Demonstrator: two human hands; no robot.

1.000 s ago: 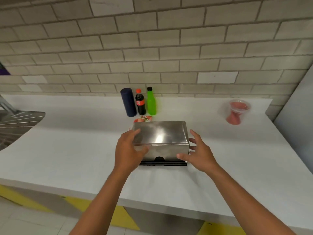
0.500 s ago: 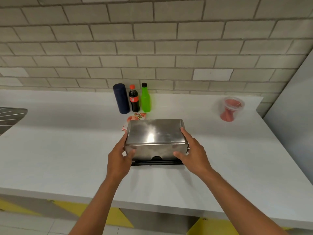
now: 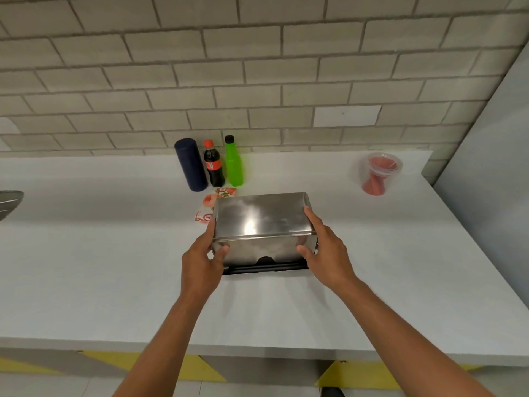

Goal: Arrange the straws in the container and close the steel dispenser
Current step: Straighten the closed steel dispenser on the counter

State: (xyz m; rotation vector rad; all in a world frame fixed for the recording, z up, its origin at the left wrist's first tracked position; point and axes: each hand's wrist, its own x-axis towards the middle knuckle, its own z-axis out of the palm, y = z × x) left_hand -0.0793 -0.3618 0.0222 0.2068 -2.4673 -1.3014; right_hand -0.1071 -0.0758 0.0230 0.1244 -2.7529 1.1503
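While the shiny rectangular steel dispenser [image 3: 262, 224] sits mid-surface, lid down, the left hand [image 3: 203, 259] and right hand [image 3: 325, 250] clasp its ends. Polished metal could slip through the grip, or a shove could knock the red printed packet [image 3: 210, 206] and the dark, cola and green bottles [image 3: 213, 164] behind it on the white surface [image 3: 100, 267].

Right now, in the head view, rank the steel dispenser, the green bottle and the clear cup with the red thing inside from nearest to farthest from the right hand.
1. Steel dispenser: the right hand grips its right end.
2. Green bottle: behind the dispenser, by the wall.
3. Clear cup: far back right, near the counter corner.
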